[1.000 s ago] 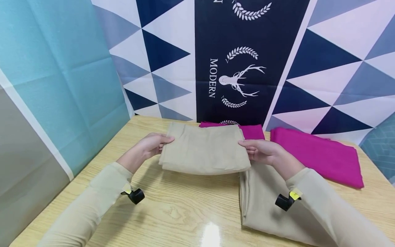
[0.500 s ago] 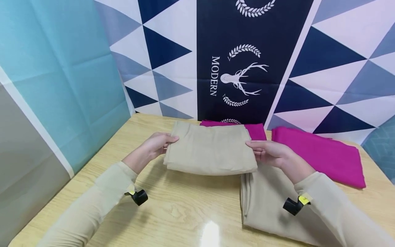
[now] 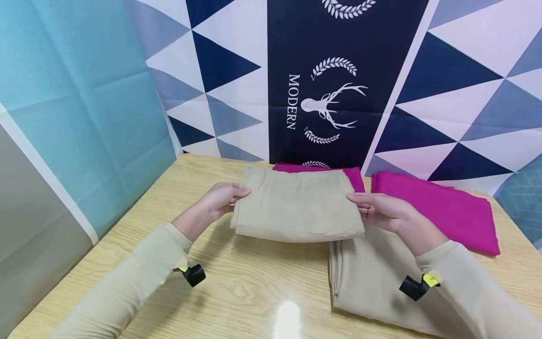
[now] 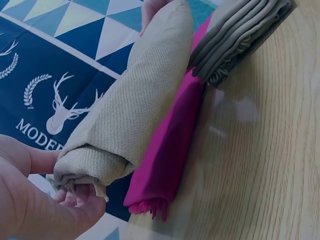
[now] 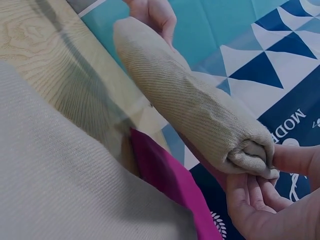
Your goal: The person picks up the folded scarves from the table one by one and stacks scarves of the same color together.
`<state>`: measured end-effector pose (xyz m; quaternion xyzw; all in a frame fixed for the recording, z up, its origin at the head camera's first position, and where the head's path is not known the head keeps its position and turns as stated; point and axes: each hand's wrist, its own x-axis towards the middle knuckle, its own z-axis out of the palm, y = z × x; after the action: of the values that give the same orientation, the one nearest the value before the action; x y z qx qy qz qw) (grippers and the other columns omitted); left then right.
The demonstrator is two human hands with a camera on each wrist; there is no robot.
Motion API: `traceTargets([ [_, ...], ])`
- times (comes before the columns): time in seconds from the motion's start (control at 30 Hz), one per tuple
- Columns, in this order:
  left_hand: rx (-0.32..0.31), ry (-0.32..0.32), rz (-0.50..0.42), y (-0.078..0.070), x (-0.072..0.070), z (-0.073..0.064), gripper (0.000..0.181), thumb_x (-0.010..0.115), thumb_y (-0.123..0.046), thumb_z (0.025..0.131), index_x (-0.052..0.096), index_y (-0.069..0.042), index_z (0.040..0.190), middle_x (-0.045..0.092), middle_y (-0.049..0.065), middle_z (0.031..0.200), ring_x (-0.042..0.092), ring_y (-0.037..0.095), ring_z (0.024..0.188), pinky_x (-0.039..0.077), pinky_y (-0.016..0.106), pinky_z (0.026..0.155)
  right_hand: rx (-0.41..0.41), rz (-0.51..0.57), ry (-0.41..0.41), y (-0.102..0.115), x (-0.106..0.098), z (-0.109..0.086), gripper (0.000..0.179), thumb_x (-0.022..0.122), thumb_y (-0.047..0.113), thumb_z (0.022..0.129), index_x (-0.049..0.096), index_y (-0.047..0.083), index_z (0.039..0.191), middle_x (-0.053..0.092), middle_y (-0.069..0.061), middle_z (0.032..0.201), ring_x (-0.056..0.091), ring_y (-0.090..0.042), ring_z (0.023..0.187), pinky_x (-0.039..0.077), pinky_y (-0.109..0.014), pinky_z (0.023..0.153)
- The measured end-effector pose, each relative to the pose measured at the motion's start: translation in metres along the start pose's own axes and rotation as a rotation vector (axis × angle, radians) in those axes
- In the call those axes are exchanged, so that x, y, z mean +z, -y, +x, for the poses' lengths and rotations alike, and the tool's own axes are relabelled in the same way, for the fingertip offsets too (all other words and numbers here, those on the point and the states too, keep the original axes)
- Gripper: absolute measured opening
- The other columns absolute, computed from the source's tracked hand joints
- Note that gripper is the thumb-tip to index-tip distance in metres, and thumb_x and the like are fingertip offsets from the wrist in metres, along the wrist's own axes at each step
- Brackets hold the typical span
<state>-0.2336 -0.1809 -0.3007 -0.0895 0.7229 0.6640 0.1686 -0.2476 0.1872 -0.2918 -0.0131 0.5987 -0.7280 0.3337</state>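
Observation:
A beige folded scarf [image 3: 298, 205] is held up off the wooden table, tilted, between both hands. My left hand [image 3: 216, 200] pinches its left edge, thumb on top and fingers beneath. At the opposite edge, my right hand [image 3: 383, 209] pinches it the same way. The left wrist view shows the scarf [image 4: 120, 110] end-on, with short fringe by the fingers. Rolled layers show at the other end of the scarf [image 5: 200, 107] in the right wrist view. Behind it, a magenta folded scarf [image 3: 354, 179] is partly hidden by the beige one.
Another beige folded scarf [image 3: 368, 282] lies at the front right, under the right forearm. A second magenta folded scarf [image 3: 440, 212] lies at the back right. Bare wooden table [image 3: 237, 292] shows at the front. Patterned fabric [image 3: 228, 66] hangs behind, blue-green cloth [image 3: 84, 94] at the left.
Both hands have carried the held beige scarf a little to the right, keeping their pinch on its edges. The scarves on the table have stayed in place.

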Motion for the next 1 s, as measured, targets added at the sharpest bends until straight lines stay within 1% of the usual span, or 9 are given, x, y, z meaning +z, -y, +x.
traceTargets([
  [0.2,0.033,0.008,-0.001,-0.015,0.005,-0.003,0.04,0.055,-0.013,0.097,0.049,0.005,0.132,0.061,-0.005,0.084,0.061,0.005,0.074,0.05,0.019,0.069,-0.042,-0.021,0.009,0.005,-0.007,-0.008,0.018,0.052,0.015,0.099,0.07,0.016,0.095,0.07,0.007,0.098,0.067,-0.005,0.091,0.055,-0.019,0.083],
  [0.3,0.03,0.018,0.001,-0.019,0.007,-0.003,0.039,0.055,-0.013,0.097,0.05,0.005,0.132,0.062,-0.005,0.082,0.061,0.005,0.074,0.051,0.019,0.069,-0.046,-0.021,0.013,0.005,-0.01,-0.01,0.019,0.051,0.015,0.099,0.07,0.016,0.096,0.068,0.007,0.1,0.066,-0.005,0.094,0.054,-0.019,0.084],
  [0.5,0.009,0.012,0.0,-0.019,0.012,-0.005,0.037,0.056,-0.013,0.097,0.053,0.005,0.129,0.063,-0.004,0.082,0.062,0.006,0.075,0.051,0.02,0.069,-0.044,-0.045,0.031,0.0,-0.015,-0.014,0.021,0.049,0.016,0.1,0.07,0.017,0.098,0.069,0.008,0.1,0.066,-0.005,0.094,0.054,-0.019,0.085],
  [0.73,0.01,0.008,0.005,-0.017,0.02,-0.008,0.036,0.057,-0.012,0.096,0.053,0.004,0.128,0.062,-0.001,0.09,0.061,0.007,0.078,0.05,0.021,0.072,-0.057,-0.039,0.058,-0.006,-0.023,-0.02,0.025,0.046,0.015,0.102,0.071,0.019,0.1,0.07,0.008,0.101,0.067,-0.005,0.095,0.055,-0.021,0.085],
  [0.83,0.016,0.017,0.003,-0.017,0.022,-0.009,0.037,0.057,-0.012,0.096,0.053,0.004,0.129,0.062,-0.001,0.091,0.061,0.007,0.078,0.051,0.021,0.072,-0.075,-0.034,0.089,-0.007,-0.026,-0.024,0.027,0.044,0.013,0.102,0.071,0.019,0.102,0.071,0.008,0.102,0.067,-0.005,0.095,0.055,-0.021,0.085],
  [1.0,0.028,0.037,-0.016,-0.015,0.027,-0.01,0.036,0.058,-0.011,0.095,0.054,0.005,0.127,0.063,-0.002,0.088,0.062,0.007,0.076,0.051,0.021,0.07,-0.097,-0.03,0.12,-0.01,-0.03,-0.03,0.03,0.042,0.012,0.103,0.071,0.018,0.106,0.071,0.008,0.105,0.067,-0.005,0.097,0.055,-0.022,0.086],
])
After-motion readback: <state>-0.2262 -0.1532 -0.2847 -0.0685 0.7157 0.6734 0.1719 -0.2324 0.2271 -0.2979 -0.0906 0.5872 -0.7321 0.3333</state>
